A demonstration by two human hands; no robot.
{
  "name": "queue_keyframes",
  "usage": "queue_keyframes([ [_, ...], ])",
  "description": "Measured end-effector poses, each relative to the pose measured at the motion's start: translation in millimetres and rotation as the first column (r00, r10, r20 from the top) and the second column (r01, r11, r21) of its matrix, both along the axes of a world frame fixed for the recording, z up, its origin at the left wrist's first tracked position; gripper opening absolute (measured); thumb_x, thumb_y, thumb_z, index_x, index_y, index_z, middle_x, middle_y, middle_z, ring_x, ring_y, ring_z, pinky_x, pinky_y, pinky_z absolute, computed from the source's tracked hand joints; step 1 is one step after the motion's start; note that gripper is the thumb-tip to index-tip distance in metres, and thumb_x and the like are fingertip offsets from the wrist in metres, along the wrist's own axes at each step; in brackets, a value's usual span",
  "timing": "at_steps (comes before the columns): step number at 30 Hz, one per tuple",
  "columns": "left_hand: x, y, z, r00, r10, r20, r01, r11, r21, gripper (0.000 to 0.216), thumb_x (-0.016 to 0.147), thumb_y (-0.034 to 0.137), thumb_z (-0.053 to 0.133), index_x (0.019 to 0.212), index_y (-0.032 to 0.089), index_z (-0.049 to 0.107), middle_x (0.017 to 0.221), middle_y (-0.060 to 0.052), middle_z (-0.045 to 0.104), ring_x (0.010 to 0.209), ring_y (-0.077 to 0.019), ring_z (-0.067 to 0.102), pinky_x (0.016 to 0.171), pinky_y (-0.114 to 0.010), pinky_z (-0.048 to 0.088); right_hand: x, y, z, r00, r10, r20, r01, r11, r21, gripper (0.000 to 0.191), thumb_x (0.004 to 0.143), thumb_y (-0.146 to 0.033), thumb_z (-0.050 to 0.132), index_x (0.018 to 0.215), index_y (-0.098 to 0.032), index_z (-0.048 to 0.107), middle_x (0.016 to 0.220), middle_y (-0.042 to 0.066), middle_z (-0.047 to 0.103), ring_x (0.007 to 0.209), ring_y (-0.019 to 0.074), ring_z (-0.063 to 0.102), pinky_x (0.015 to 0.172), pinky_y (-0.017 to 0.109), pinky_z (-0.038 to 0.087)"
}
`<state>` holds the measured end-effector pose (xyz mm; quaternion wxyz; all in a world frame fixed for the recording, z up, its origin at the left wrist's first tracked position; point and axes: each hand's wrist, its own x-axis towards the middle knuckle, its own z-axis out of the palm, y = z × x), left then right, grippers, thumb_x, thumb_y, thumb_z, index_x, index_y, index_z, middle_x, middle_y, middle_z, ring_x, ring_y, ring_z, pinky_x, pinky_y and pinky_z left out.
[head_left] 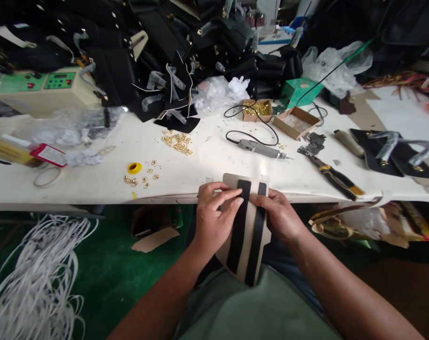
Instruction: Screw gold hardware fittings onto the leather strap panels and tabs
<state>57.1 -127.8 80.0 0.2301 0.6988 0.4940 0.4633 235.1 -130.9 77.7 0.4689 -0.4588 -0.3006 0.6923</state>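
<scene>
Lettering on a crumpled clear plastic bag (336,71) and markings on a cream machine with a green control face (58,97) are too small to be read. One flat beige panel (248,236), crossed lengthwise by two black strips (239,236), is held above the lap at the front edge of a white-topped table (207,165). Its right edge is clamped between the thumb and fingers of the right hand (281,215). The thumb and forefinger of the left hand (212,215) are brought close together over one strip; whether anything is pinched there cannot be told. On the table are seen one grey pen-shaped power tool (262,149), one pair of black-and-yellow pliers (329,174) and one yellow ring-shaped roll (138,170). Two open brown cardboard boxes (258,118) are placed behind the tool, one filled with small gold-coloured pieces (255,110), the other lined with something pale.
</scene>
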Motion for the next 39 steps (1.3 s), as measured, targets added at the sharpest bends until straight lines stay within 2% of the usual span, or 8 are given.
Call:
queue_keyframes([
  [3, 8, 13, -6.6, 0.96, 0.073, 0.269, -0.011, 0.975, -0.223, 0.047, 0.079, 0.029, 0.086, 0.124, 0.026, 0.072, 0.129, -0.008, 0.065, 0.118, -0.0239, 0.064, 0.097, -0.035, 0.055, 9, 3, -7.3, 0.995, -0.015, -0.097, 0.012, 1.0, -0.027, 0.02, 0.077, -0.033, 0.084, 0.088, -0.016, 0.079, 0.073, 0.005, 0.076, 0.058, 0.0177, 0.066, 0.062, 0.029, 0.053],
  [5, 13, 19, -11.4, 0.887, 0.081, 0.455, 0.128, 0.904, -0.408, 0.076, 0.075, 0.03, 0.089, 0.143, 0.024, 0.057, 0.132, -0.01, 0.067, 0.115, -0.0246, 0.068, 0.091, -0.032, 0.057, 15, 6, -12.6, 0.994, 0.0, -0.108, -0.002, 1.0, -0.022, 0.02, 0.077, -0.032, 0.084, 0.088, -0.016, 0.08, 0.075, 0.005, 0.077, 0.058, 0.0176, 0.067, 0.061, 0.029, 0.054],
  [8, 16, 26, -15.8, 0.814, 0.071, 0.576, 0.321, 0.772, -0.548, 0.073, 0.074, 0.032, 0.089, 0.139, 0.018, 0.059, 0.113, -0.008, 0.077, 0.097, -0.0228, 0.073, 0.086, -0.032, 0.058, 26, 13, -20.6, 0.992, 0.075, -0.099, -0.075, 0.997, 0.004, 0.022, 0.075, -0.031, 0.085, 0.091, -0.017, 0.081, 0.08, 0.005, 0.079, 0.064, 0.0185, 0.069, 0.07, 0.031, 0.057],
  [13, 8, 33, -16.7, 0.914, 0.03, 0.405, 0.237, 0.771, -0.591, 0.041, 0.07, 0.036, 0.09, 0.1, 0.015, 0.073, 0.093, -0.006, 0.079, 0.08, -0.0212, 0.072, 0.071, -0.029, 0.056, 42, 32, -22.7, 0.965, 0.243, 0.098, -0.247, 0.969, 0.031, 0.025, 0.073, -0.034, 0.086, 0.09, -0.017, 0.08, 0.081, 0.004, 0.078, 0.073, 0.0196, 0.07, 0.074, 0.031, 0.055],
  [20, 1, 41, -18.4, 0.957, -0.018, 0.289, 0.184, 0.811, -0.556, 0.035, 0.073, 0.032, 0.086, 0.102, 0.017, 0.076, 0.099, -0.006, 0.081, 0.09, -0.0239, 0.074, 0.076, -0.03, 0.058, 49, 64, -7.5, 0.823, 0.447, 0.349, -0.488, 0.872, 0.034, 0.033, 0.073, -0.046, 0.085, 0.078, -0.015, 0.075, 0.07, 0.0, 0.069, 0.063, 0.0141, 0.059, 0.06, 0.026, 0.046],
  [26, -2, 61, -22.3, 0.937, 0.069, 0.342, 0.161, 0.785, -0.599, 0.033, 0.068, 0.027, 0.085, 0.098, 0.017, 0.077, 0.095, -0.004, 0.081, 0.085, -0.0221, 0.074, 0.075, -0.029, 0.058, 33, 93, -9.9, 0.797, 0.451, 0.402, -0.496, 0.868, 0.011, 0.029, 0.074, -0.044, 0.083, 0.071, -0.017, 0.072, 0.063, -0.002, 0.064, 0.056, 0.0119, 0.052, 0.053, 0.025, 0.039],
  [33, -13, 79, -11.0, 0.885, 0.147, 0.441, 0.243, 0.661, -0.71, 0.032, 0.063, 0.022, 0.083, 0.094, 0.016, 0.076, 0.086, -0.004, 0.079, 0.075, -0.0216, 0.072, 0.067, -0.03, 0.057, 20, 116, -7.0, 0.781, 0.466, 0.416, -0.491, 0.87, -0.053, 0.027, 0.069, -0.041, 0.086, 0.076, -0.017, 0.075, 0.072, 0.002, 0.074, 0.061, 0.0156, 0.062, 0.058, 0.026, 0.047],
  [39, -45, 56, 5.4, 0.912, 0.174, 0.371, 0.173, 0.658, -0.733, 0.031, 0.069, 0.025, 0.082, 0.099, 0.017, 0.077, 0.089, -0.005, 0.079, 0.073, -0.0207, 0.07, 0.064, -0.029, 0.054, -8, 111, -3.2, 0.718, 0.61, 0.335, -0.635, 0.771, -0.044, 0.031, 0.071, -0.048, 0.084, 0.081, -0.019, 0.078, 0.076, 0.002, 0.077, 0.063, 0.0181, 0.065, 0.058, 0.027, 0.048],
])
